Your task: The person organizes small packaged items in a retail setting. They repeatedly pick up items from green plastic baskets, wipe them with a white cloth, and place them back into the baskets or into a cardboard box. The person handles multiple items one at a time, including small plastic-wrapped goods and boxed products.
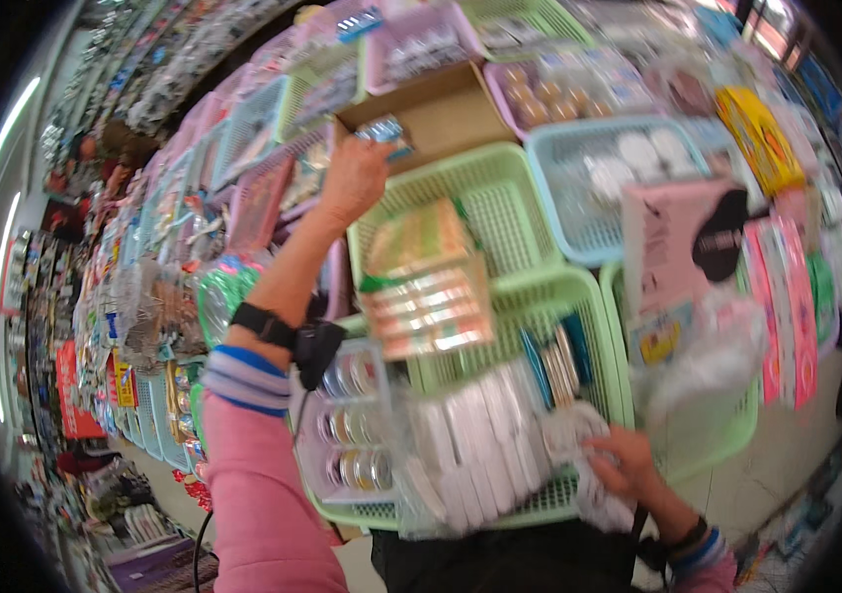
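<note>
My left hand (354, 178) reaches far forward and grips a small blue-and-white packet (382, 130) at the near left corner of an open cardboard box (447, 111). Close to my body, my right hand (625, 461) has its fingers on the crumpled end of a clear plastic bag (573, 434). White packs (473, 452) lie in rows in the bag, over the front green basket (614, 348). A clear case of small round tins (358, 430) stands to their left. Orange-and-green packs (425, 296) lie across the rims of two green baskets. Motion blurs the details.
A blue basket (562, 230) of white round items stands right of the middle green basket (510, 200). Pink packages (677, 244) and a yellow pack (758, 141) lie farther right. More goods-filled baskets and shelves line the left. Tiled floor (732, 459) shows at the lower right.
</note>
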A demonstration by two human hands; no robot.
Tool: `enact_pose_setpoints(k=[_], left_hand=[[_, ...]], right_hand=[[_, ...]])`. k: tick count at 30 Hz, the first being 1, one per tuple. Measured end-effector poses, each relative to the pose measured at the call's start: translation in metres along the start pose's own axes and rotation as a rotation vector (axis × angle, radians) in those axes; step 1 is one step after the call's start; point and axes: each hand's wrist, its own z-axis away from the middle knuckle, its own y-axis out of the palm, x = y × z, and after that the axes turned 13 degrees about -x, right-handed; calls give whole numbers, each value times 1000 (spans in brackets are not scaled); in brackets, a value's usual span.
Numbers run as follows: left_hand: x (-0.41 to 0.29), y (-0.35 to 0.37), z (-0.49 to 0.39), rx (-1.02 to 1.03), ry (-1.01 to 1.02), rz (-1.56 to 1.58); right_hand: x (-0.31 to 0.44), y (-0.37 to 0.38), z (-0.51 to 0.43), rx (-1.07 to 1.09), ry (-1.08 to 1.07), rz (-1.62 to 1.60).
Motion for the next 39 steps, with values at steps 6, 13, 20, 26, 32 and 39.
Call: enact_pose_setpoints(k=[6,13,20,26,32,39], left_hand=[[-174,-58,47,84,539,578],[-257,-28,72,347,865,464],[-281,8,68,311,1024,258],[-289,-25,51,412,906,243],[-263,-141,67,385,-281,1004],[-260,-179,190,-41,-1227,2223]], right_hand=[[10,-3,-5,-20,67,-92],[8,0,0,-54,56,-119],[1,2,4,-124,19,-186],[2,0,5,-120,51,-186],[0,3,8,-151,77,-203],[-13,7,12,-424,287,-335]])
